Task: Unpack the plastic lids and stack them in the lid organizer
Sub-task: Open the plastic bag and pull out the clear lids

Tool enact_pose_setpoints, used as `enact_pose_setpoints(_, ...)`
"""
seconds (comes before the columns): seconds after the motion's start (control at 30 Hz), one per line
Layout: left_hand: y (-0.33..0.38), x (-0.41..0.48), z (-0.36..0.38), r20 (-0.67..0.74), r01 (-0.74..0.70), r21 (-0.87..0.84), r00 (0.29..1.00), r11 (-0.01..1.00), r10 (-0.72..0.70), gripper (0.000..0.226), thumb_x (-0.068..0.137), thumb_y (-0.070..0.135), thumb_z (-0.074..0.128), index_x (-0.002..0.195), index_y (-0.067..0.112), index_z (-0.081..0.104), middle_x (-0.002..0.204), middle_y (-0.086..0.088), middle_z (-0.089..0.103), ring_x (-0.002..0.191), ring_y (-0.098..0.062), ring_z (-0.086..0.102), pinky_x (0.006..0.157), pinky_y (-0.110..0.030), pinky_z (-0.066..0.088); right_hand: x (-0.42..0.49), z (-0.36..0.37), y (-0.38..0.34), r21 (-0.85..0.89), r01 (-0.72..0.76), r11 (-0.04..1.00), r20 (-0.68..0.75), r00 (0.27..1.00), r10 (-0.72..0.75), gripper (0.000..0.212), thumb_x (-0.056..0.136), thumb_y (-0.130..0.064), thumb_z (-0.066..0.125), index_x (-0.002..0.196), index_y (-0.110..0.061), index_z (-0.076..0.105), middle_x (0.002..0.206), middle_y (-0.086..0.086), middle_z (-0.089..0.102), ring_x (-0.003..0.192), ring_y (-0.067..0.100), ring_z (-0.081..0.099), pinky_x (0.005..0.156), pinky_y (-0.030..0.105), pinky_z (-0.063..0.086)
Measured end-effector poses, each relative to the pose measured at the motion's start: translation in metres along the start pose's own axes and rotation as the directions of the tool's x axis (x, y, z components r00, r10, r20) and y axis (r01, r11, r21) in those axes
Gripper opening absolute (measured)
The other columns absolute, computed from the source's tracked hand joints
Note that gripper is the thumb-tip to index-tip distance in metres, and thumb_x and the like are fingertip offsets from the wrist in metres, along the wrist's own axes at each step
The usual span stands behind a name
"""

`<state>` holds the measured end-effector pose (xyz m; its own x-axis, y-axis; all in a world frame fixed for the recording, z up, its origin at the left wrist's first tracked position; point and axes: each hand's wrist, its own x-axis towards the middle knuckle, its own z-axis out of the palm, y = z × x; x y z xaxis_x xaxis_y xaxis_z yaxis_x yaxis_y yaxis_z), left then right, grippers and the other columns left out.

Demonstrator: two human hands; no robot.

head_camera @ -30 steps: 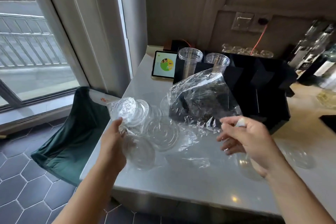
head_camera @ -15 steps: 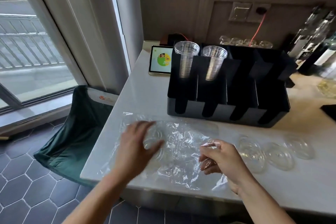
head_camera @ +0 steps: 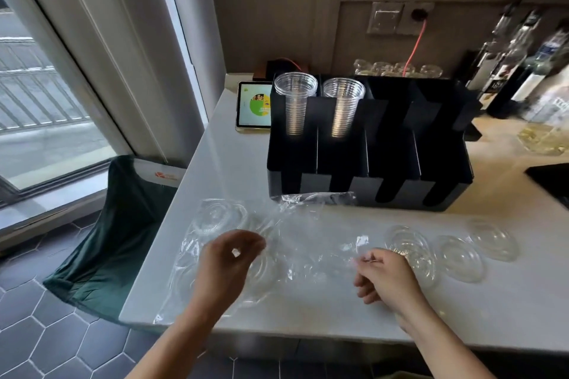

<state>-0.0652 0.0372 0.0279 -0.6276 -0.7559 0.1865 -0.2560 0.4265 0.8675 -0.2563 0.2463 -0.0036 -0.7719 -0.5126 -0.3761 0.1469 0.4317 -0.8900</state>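
Note:
A clear plastic bag [head_camera: 295,243] lies flat on the white counter [head_camera: 234,163], with several clear lids [head_camera: 220,215] still inside its left end. My left hand [head_camera: 228,261] pinches the bag over those lids. My right hand [head_camera: 385,277] pinches the bag's right edge. Three loose clear lids [head_camera: 462,258] lie in a row on the counter, to the right of my right hand. The black lid organizer [head_camera: 385,157] stands just behind the bag. Its two left slots hold stacks of clear cups [head_camera: 295,101]; the other slots look empty.
A tablet [head_camera: 254,104] leans behind the organizer's left end. Bottles [head_camera: 523,71] and glasses [head_camera: 397,69] line the back wall on the right. A dark green chair [head_camera: 107,240] stands below the counter's left edge, by the window.
The bag, held up in front of the organizer a second ago, now lies spread on the counter. Both hands have come down with it and moved slightly apart.

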Motion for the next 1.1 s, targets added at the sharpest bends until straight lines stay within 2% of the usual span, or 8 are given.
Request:
enact_pose_setpoints(0.13,0.010,-0.003,0.005,-0.019,0.007,-0.023,1.000,1.000,-0.008,0.012,0.081,0.012,0.082,0.078,0.023,0.079,0.078,0.014,0.075,0.074,-0.009,0.067,0.061,-0.011,0.047,0.009,-0.004,-0.012,0.040,0.006,0.999,0.068,0.998,-0.009,0.037,0.070,-0.052,0.082,0.087,-0.022,0.068,0.082,0.005,0.076,0.060,0.014,0.067,0.051,0.030,0.053)
enact_pose_setpoints(0.3,0.010,-0.006,-0.005,-0.007,-0.002,-0.055,1.000,0.998,0.002,0.014,0.079,0.009,0.083,0.075,0.022,0.078,0.075,0.003,0.076,0.071,-0.012,0.067,0.060,-0.017,0.049,0.035,0.001,-0.032,-0.068,0.056,0.996,-0.018,0.998,-0.058,0.040,0.079,-0.044,0.078,0.108,-0.023,0.061,0.087,0.011,0.075,0.061,0.016,0.062,0.055,0.030,0.050)
enact_pose_setpoints(0.5,0.009,-0.008,-0.014,-0.054,-0.029,-0.020,0.998,0.999,0.028,0.017,0.078,0.010,0.084,0.074,0.025,0.077,0.076,0.008,0.075,0.071,-0.012,0.067,0.062,-0.016,0.050,0.052,0.004,-0.067,-0.319,0.173,0.932,-0.152,0.961,-0.230,0.022,0.086,-0.037,0.068,0.072,-0.021,0.066,0.056,-0.005,0.069,0.052,0.012,0.066,0.070,0.043,0.059)
enact_pose_setpoints(0.63,0.015,-0.005,-0.010,-0.063,-0.068,0.031,0.996,0.997,0.069,0.015,0.080,0.011,0.082,0.076,0.023,0.076,0.079,0.008,0.071,0.073,-0.015,0.066,0.063,-0.022,0.051,0.036,0.003,-0.071,-0.347,0.236,0.908,-0.162,0.938,-0.306,0.028,0.087,-0.037,0.072,0.109,-0.021,0.066,0.102,-0.002,0.072,0.096,0.022,0.068,0.087,0.039,0.054)
enact_pose_setpoints(0.73,0.016,-0.003,-0.009,-0.072,-0.037,0.029,0.997,0.999,0.039,0.012,0.081,0.016,0.081,0.076,0.026,0.076,0.080,0.009,0.070,0.073,-0.017,0.066,0.066,-0.023,0.052,-0.007,0.003,-0.050,-0.388,0.565,0.728,-0.319,0.659,-0.681,0.033,0.092,-0.038,0.065,0.117,-0.017,0.063,0.114,-0.004,0.062,0.106,0.019,0.060,0.092,0.032,0.047)
enact_pose_setpoints(0.8,0.019,-0.003,-0.009,-0.070,-0.007,0.012,0.998,1.000,0.008,0.011,0.082,0.020,0.081,0.076,0.028,0.076,0.079,0.010,0.072,0.073,-0.015,0.068,0.067,-0.023,0.053,-0.033,0.006,-0.033,-0.458,0.693,0.556,-0.164,0.549,-0.819,0.030,0.094,-0.040,0.062,0.111,-0.016,0.067,0.109,-0.007,0.064,0.103,0.016,0.062,0.091,0.028,0.048)
enact_pose_setpoints(0.93,0.027,0.000,-0.006,-0.058,0.053,-0.029,0.997,0.998,-0.054,0.008,0.078,0.025,0.083,0.075,0.028,0.077,0.078,0.011,0.076,0.069,-0.009,0.069,0.065,-0.025,0.055,-0.036,0.022,-0.033,-0.485,0.537,0.691,0.146,0.828,-0.541,0.072,0.079,-0.043,0.079,0.141,-0.021,0.051,0.128,-0.018,0.051,0.119,0.004,0.049,0.105,0.026,0.042)
enact_pose_setpoints(1.1,0.037,0.007,-0.011,-0.180,0.096,-0.059,0.978,0.994,-0.105,0.017,0.074,0.026,0.087,0.068,0.023,0.072,0.069,0.004,0.074,0.061,-0.015,0.068,0.060,-0.037,0.056,-0.036,0.000,-0.037,-0.453,0.618,0.642,0.123,0.757,-0.642,0.021,0.070,-0.018,0.088,0.073,-0.023,0.068,0.071,-0.022,0.057,0.078,0.004,0.055,0.072,0.020,0.044)
